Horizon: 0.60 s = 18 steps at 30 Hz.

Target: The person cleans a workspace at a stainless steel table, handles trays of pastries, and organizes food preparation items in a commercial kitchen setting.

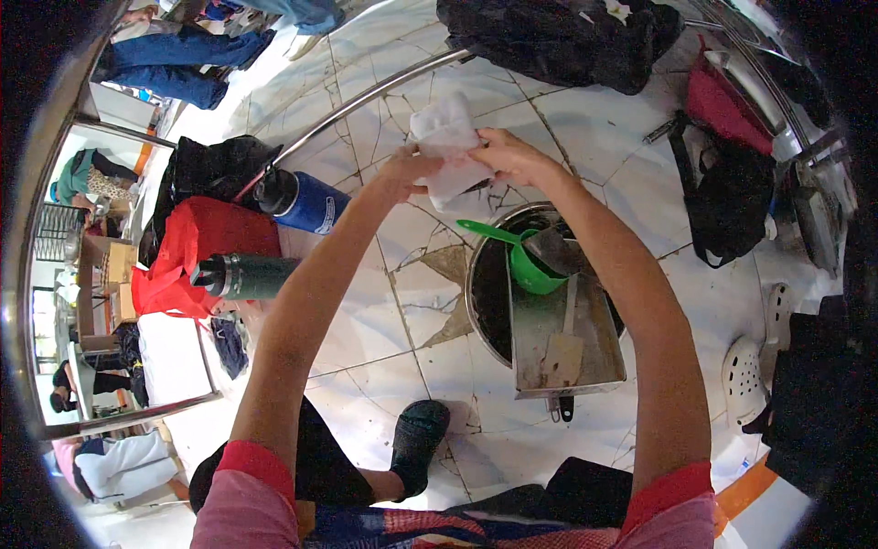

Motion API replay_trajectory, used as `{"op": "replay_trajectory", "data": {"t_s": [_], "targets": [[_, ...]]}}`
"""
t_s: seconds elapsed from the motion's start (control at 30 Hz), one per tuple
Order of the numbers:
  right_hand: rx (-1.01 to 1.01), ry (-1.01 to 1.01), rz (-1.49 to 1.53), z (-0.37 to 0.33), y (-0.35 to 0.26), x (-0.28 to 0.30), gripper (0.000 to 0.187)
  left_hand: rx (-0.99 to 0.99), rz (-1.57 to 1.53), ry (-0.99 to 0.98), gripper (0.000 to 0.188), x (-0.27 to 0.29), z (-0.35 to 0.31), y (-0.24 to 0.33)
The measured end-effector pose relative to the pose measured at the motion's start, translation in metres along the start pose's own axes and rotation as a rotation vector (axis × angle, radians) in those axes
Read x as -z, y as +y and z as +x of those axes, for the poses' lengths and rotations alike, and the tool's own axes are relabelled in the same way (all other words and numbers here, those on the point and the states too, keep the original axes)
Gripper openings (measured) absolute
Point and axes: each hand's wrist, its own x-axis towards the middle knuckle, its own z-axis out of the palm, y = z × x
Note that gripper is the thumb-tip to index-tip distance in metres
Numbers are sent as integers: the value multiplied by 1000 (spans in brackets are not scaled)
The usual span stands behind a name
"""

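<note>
My left hand (pixel 408 174) and my right hand (pixel 514 159) meet far out in front of me, above the tiled floor. Between them they hold a white, crumpled, plastic-looking pack (pixel 445 128), with fingers closed on its two sides. What is inside cannot be made out. Just nearer than my right hand stands a round metal basin (pixel 476 316). Across it lies a rectangular metal tray (pixel 594 352), and a green plastic dipper (pixel 535 273) rests at the tray's far end. A flat spatula (pixel 562 359) lies in the tray.
To the left are a blue bottle (pixel 311 203), a dark green bottle (pixel 247 277) and a red bag (pixel 215 233). Black bags (pixel 558 41) lie at the far side. A black bag (pixel 722 197) and a pale clog (pixel 745 380) sit to the right. Other people are at the left.
</note>
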Motion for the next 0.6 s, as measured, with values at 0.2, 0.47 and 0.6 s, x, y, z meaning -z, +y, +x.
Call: {"op": "replay_trajectory", "data": {"t_s": [0.2,0.47,0.6], "targets": [[99,-20,-918,-51,42,91,54,-28,350,-140,71,-4,-6,22],[-387,-183,-273,-180,109,102,39,-301,363,442,78,-8,11,27],[-320,-142,85,-231,109,84,38,-686,723,498,55,-56,-34,49]]}}
